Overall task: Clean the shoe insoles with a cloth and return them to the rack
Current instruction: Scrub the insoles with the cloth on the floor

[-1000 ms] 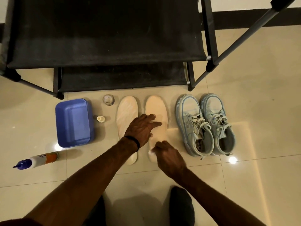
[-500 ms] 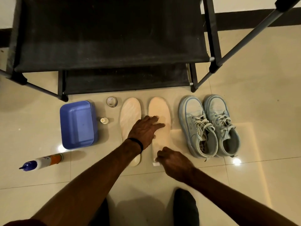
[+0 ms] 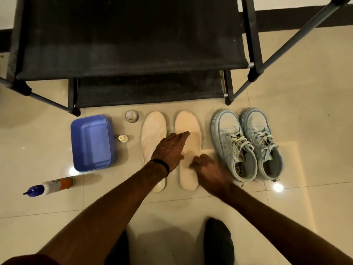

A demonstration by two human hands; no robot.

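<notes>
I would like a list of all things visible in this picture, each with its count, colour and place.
rack: 1, black, top of the view, two shelves showing
tub: 1, blue, on the floor left of the insoles
jar: 1, clear, on the floor between tub and insoles, near the rack
small bottle: 1, pale yellow, beside the tub
spray bottle: 1, white and orange with a blue top, lying at the far left
insoles: 2, cream, side by side in the centre
shoes: 2, light blue, right of the insoles
floor: beige tiles
left hand: flat, across both insoles
right hand: blurred, on the right insole; a cloth cannot be seen
</notes>
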